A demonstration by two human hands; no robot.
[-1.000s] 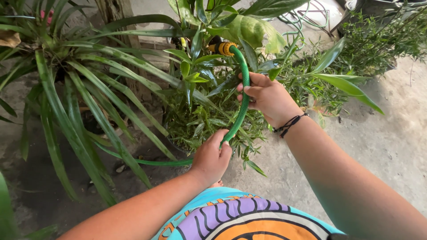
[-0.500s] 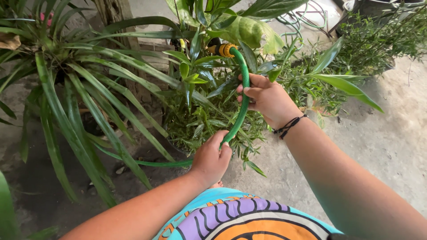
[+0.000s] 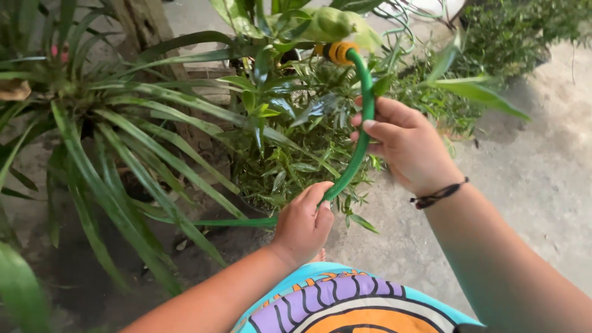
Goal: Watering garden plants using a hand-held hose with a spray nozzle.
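Note:
A green garden hose (image 3: 359, 145) with a yellow and black nozzle (image 3: 336, 52) curves up toward the leafy plants. My right hand (image 3: 404, 143) grips the hose just below its upper bend; a black cord bracelet sits on that wrist. My left hand (image 3: 303, 223) holds the hose lower down, near my body. The nozzle points left into a bushy potted plant (image 3: 290, 142) with small narrow leaves.
A large plant with long strap leaves (image 3: 117, 154) spreads at the left. More leafy shrubs (image 3: 499, 31) stand at the back right. A concrete floor (image 3: 542, 185) lies to the right. A wooden post (image 3: 145, 24) rises at the back left.
Both hands and the hose have shifted to the right and slightly up in view. The nozzle sits higher among the leaves. The grip on the hose is unchanged.

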